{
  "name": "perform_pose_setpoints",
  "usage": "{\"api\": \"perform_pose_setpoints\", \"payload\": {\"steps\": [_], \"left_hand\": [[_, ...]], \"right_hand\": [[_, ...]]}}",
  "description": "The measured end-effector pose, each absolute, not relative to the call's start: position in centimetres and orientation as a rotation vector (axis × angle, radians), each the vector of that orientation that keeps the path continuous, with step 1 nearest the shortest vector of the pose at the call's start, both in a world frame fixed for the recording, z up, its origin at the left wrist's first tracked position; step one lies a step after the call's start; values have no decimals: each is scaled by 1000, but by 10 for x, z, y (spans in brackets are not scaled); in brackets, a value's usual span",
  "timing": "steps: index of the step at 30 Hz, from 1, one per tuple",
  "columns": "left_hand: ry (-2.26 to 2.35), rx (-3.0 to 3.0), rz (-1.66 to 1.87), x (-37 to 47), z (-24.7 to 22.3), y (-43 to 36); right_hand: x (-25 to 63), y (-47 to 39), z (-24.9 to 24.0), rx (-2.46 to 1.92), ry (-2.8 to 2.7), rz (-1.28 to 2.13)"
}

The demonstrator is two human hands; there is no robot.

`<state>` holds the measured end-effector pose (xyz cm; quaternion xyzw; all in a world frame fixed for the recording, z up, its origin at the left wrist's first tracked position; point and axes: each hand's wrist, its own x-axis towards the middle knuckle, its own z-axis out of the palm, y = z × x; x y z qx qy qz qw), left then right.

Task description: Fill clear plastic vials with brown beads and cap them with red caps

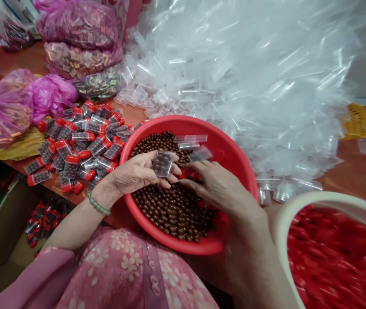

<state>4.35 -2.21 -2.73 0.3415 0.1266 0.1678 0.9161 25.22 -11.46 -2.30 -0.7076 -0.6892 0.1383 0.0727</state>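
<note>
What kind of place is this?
Probably a small packing workshop: there's a big heap of clear cases, a red basin of brown balls, and a pile of red-capped packs.

A single head-worn camera looks forward and down from close above the red basin (234, 171) to the table (129, 110) beyond.

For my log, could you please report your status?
Left hand holding clear plastic case of round brown beads. Right hand over round red plastic basin. More cases beyond.
</note>
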Motion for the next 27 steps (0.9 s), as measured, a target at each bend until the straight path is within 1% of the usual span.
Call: {"api": "perform_pose_setpoints", "payload": {"steps": [3, 6, 9, 12, 15, 18, 23, 27], "left_hand": [[241, 681, 342, 42, -28, -21], [230, 653, 328, 42, -30, -20], [223, 629, 315, 42, -31, -19], [261, 633, 314, 42, -29, -19], [301, 645, 305, 43, -27, -20], [294, 660, 258, 43, -27, -20], [260, 730, 183, 43, -29, -20], [219, 732, 114, 42, -32, -19]], "right_hand": [[244, -113, -25, -2357, -2251, 353], [238, -110, -20, -2356, -2239, 345], [242, -110, -17, -2303, -2112, 374], [248, -113, -17, -2141, -1878, 529], [246, -113, -13, -1853, -1501, 710], [234, -105, -1, -1624, -1270, 781], [219, -81, 24, -1427, -1487, 949], [223, -69, 33, -1356, -1665, 1055]]}}
